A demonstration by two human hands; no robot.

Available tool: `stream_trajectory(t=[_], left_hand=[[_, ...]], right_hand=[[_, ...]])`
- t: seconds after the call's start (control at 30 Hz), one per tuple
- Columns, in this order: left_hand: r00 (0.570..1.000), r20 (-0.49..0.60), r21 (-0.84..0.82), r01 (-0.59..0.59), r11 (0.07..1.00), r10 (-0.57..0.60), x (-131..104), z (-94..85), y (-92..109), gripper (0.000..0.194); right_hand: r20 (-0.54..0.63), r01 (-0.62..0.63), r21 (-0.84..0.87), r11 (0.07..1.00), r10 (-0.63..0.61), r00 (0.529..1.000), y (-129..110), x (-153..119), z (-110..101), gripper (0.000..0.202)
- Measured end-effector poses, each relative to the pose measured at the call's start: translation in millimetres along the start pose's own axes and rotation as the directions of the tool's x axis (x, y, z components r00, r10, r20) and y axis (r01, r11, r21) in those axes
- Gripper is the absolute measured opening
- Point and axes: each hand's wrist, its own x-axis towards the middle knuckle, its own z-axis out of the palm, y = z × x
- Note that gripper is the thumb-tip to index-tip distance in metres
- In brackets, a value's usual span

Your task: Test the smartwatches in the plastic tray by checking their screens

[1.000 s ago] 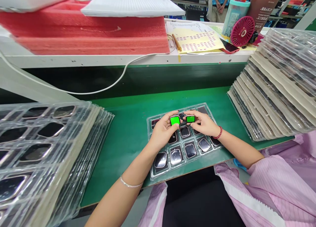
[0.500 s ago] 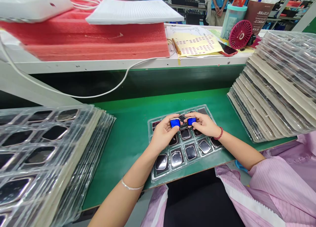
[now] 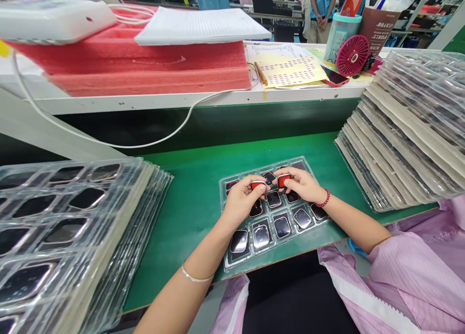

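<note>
Watches (image 3: 258,184) (image 3: 284,181) glow red over the tray (image 3: 226,265) at the desk's (image 3: 189,213) near edge — your left hand (image 3: 237,200) pinches one, your right hand (image 3: 305,185) the other. Dark ones sit in pockets — how many are done, I can't tell.

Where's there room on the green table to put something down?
Bare table shows between the left stack and the middle tray, and behind that tray towards the white shelf. A smaller patch separates tray and right stack. It's crowded over the tray: the left hand and right hand hold red screens.
</note>
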Motion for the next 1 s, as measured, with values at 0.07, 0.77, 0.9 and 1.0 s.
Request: stream_trajectory(t=[0.07,0.77,0.9,1.0], left_hand=[[1.000,-0.009,0.014,0.023,1.000,-0.023,0.1,-0.8,-0.4,0.037],[0.999,0.045,-0.003,-0.010,1.000,0.010,0.3,-0.1,0.7,0.046],[0.999,0.045,-0.019,-0.014,1.000,0.015,-0.3,0.9,1.3,0.046],[0.999,0.033,-0.029,-0.024,0.999,0.025,-0.2,1.2,1.0,0.045]], right_hand=[[-0.014,-0.025,0.030,0.999,0.025,1.000,-0.6,0.0,-0.4,0.024],[-0.040,0.074,-0.020,0.997,-0.075,0.996,-2.7,-0.9,1.3,0.027],[-0.036,0.073,-0.018,0.997,-0.074,0.997,-1.4,-0.9,2.0,0.035],[-0.024,0.066,-0.012,0.998,-0.067,0.997,-1.3,-1.1,2.5,0.038]])
